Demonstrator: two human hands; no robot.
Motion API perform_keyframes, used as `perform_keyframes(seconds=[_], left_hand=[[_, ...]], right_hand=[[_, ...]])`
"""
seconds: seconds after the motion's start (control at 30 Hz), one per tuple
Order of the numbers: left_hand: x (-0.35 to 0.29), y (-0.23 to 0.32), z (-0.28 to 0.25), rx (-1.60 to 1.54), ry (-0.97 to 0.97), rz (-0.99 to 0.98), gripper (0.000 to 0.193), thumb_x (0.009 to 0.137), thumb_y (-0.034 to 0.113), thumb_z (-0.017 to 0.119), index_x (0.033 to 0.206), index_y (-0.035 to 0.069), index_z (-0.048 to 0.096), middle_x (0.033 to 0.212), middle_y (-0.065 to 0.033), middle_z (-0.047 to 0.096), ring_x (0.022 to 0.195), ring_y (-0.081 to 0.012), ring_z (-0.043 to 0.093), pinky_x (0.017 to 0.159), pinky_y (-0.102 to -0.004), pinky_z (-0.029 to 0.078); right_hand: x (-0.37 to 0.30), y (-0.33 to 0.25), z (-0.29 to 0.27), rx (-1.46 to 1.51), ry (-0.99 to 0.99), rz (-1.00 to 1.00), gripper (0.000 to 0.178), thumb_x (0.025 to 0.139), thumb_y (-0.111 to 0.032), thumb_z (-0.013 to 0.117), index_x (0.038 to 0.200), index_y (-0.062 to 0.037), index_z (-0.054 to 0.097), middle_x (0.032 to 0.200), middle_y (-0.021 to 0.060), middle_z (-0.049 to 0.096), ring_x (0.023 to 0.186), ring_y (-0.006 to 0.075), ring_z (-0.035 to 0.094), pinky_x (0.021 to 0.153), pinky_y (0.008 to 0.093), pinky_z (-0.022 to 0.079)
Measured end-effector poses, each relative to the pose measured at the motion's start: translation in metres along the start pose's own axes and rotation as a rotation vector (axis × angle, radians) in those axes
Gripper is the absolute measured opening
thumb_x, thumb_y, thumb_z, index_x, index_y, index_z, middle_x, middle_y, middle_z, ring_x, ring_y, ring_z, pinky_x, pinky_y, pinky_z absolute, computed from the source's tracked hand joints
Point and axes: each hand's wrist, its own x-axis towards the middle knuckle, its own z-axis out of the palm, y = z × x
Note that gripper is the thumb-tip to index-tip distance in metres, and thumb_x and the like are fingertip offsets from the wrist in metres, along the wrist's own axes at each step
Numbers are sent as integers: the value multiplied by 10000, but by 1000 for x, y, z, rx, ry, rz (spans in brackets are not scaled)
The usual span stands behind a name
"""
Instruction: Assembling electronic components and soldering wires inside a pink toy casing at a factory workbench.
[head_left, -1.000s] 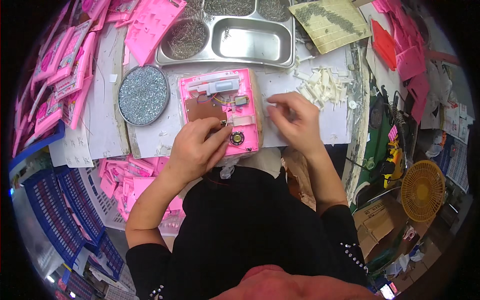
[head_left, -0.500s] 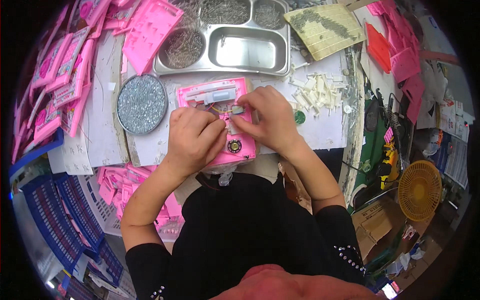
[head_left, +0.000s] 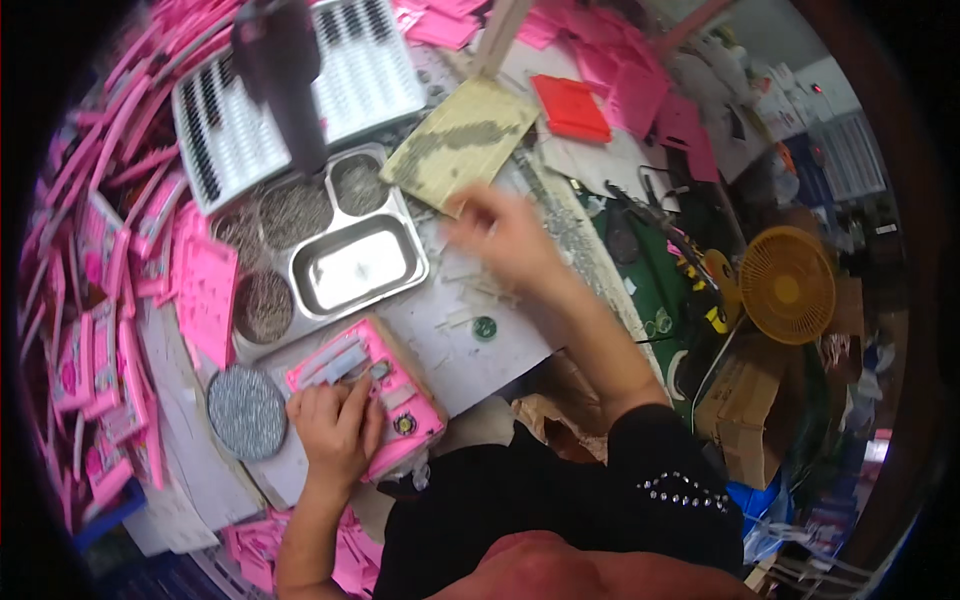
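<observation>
A pink plastic casing (head_left: 405, 385) lies at the front edge of the worktable. Inside it sit a pale cylindrical part, a small greyish piece and a round black-and-gold part (head_left: 404, 424). My left hand (head_left: 338, 428) is closed on the casing's left side, fingers bent over its inner parts and covering some of them. My right hand (head_left: 508, 240) is raised off to the right, beside a yellowish board (head_left: 465, 140) strewn with small grey pieces. Motion smears its fingers, and whether anything is between them cannot be made out.
A steel compartment tray (head_left: 412, 262) holds small metal parts. Near it are a round dish of silvery pieces (head_left: 247, 414), white plastic pieces (head_left: 470, 300) and a white rack (head_left: 370, 70). Pink panels (head_left: 205, 285) crowd the left. A dark blurred shape (head_left: 285, 85) hangs above the rack.
My right hand has left the casing and moved up toward the yellowish board. My left hand stays at the casing. The whole view has turned and shifted, bringing the white rack into sight.
</observation>
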Motion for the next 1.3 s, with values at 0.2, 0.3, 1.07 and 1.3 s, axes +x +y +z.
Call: perform_keyframes(seconds=[0.2,0.3,1.07,1.3], left_hand=[[-8,4,-12,-47,10,-40,277,774,107,765,1049,73,746,832,-55,592,776,-246,556,801,-409,368],[-23,1,-21,-3,33,-118,270,781,109,755,1049,75,747,818,-55,574,771,-250,547,796,-414,366],[-12,5,-24,-427,-87,-280,173,860,54,712,1033,51,715,870,-93,667,730,-279,671,621,-377,535],[14,11,7,-1,-210,-227,232,906,138,675,1125,62,689,883,-114,698,723,-313,690,614,-417,555]], right_hand=[[190,110,-222,-1187,511,328,572,912,-527,612,1325,-138,689,1284,161,707,1261,333,613,1064,511,458],[209,137,-249,-1100,685,711,577,948,-538,563,1361,-149,669,1364,153,668,1370,326,536,1130,517,416],[-125,-11,-59,588,523,-225,452,921,8,665,1351,54,533,1268,166,636,1157,244,643,1040,385,507],[-109,-32,-27,632,386,-165,435,922,-2,684,1335,46,556,1258,148,644,1144,196,632,1029,338,487]])
